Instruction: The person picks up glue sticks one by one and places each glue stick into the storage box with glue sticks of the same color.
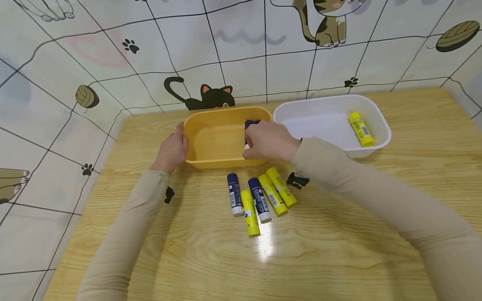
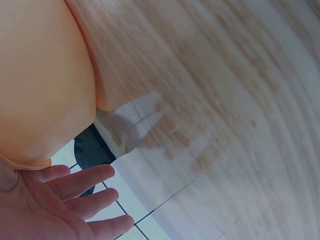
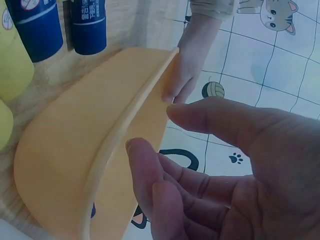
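My left hand (image 1: 171, 149) rests at the left end of an orange bin (image 1: 227, 164); in the left wrist view the fingers of that hand (image 2: 60, 207) are extended and spread beside the bin (image 2: 45, 80). Over the bin's right end is my right hand (image 1: 269, 140), partly covering navy glue sticks (image 1: 247, 141) inside. The right wrist view shows this hand (image 3: 260, 165) with thumb and fingers apart, nothing between them, beside the bin's rim (image 3: 117, 120). In front of the bin lie navy sticks (image 1: 234, 194) and yellow sticks (image 1: 250, 213), several in all.
A white bin (image 1: 331, 124) stands against the orange one on the right, with one yellow glue stick (image 1: 361, 129) at its right end. Behind both bins rises a wall (image 1: 244, 71) with cat drawings and grid lines. The wooden table (image 1: 203, 251) extends toward the front.
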The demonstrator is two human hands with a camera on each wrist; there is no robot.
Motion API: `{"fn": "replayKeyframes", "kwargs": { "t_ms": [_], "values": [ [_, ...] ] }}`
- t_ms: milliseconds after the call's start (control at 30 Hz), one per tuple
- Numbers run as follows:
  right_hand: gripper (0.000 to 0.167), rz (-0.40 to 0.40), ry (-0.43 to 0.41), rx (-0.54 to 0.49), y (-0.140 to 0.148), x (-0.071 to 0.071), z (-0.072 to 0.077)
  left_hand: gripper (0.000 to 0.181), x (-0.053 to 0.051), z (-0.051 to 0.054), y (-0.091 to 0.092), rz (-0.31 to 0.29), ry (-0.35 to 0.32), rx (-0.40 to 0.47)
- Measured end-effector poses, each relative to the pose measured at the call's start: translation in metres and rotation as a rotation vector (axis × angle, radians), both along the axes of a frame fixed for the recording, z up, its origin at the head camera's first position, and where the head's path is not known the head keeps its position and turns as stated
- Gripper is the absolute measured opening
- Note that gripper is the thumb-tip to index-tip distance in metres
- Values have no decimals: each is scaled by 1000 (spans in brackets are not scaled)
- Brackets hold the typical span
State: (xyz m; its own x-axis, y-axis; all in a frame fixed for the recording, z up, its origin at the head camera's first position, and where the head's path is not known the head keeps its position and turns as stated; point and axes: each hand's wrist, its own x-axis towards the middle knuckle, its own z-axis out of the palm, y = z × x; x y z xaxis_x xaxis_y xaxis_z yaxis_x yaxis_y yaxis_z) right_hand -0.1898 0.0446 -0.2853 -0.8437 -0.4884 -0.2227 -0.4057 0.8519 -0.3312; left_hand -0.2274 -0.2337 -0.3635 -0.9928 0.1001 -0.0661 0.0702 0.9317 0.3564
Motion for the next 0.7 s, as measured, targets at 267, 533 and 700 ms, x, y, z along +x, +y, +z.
{"fn": "replayKeyframes", "kwargs": {
  "t_ms": [267, 533, 700],
  "values": [
    [20, 15, -8, -28, 1, 9, 0, 50, -1, 0, 0, -4, -1, 3],
    [24, 33, -26, -45, 5, 16, -2, 50, 0, 0, 0, -4, 0, 10],
    [23, 37, -37, -60, 14, 17, -3, 50, 0, 0, 0, -2, 3, 4]
  ]
}}
